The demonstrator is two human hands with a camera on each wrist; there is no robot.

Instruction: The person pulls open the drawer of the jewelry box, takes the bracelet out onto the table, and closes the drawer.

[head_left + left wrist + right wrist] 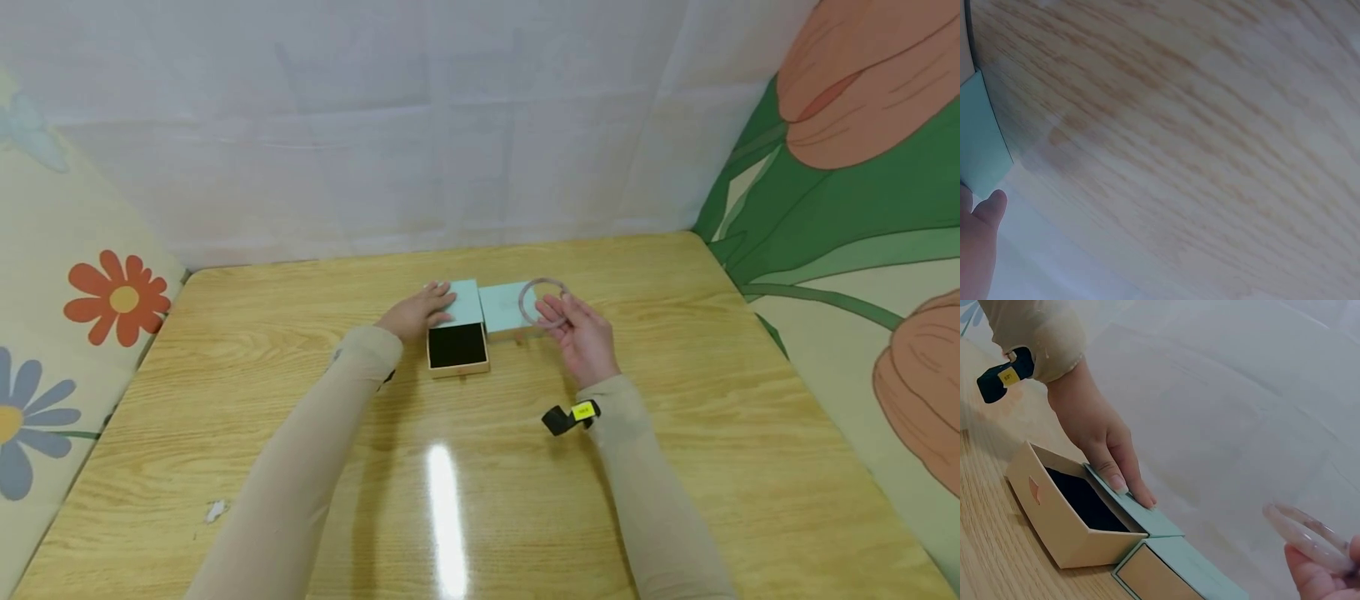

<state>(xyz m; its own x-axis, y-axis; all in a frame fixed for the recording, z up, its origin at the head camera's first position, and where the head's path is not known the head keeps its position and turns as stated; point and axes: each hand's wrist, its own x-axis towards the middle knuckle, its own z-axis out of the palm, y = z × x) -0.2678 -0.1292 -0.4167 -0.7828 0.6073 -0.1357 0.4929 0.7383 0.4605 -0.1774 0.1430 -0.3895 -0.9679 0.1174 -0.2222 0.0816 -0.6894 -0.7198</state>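
My left hand (415, 313) rests on the mint sleeve (467, 302) of a small drawer box, its fingers straight across the top. The cream drawer (1044, 509) is pulled out toward me and shows a black lining (457, 344); nothing lies on it. With thumb and fingertips, my right hand (587, 340) pinches a pale, translucent bangle (1300, 540). The bangle is held up above the right end of a second mint box (502, 307), which is closed and sits beside the first. In the left wrist view, only part of a mint box (984, 140) shows.
The wooden table (450, 467) has a chipped spot (216, 510) at the front left. A white cloth (375, 167) hangs behind it, with flower-painted panels (825, 208) at both sides. A black strap with a yellow label (583, 411) is on my right wrist.
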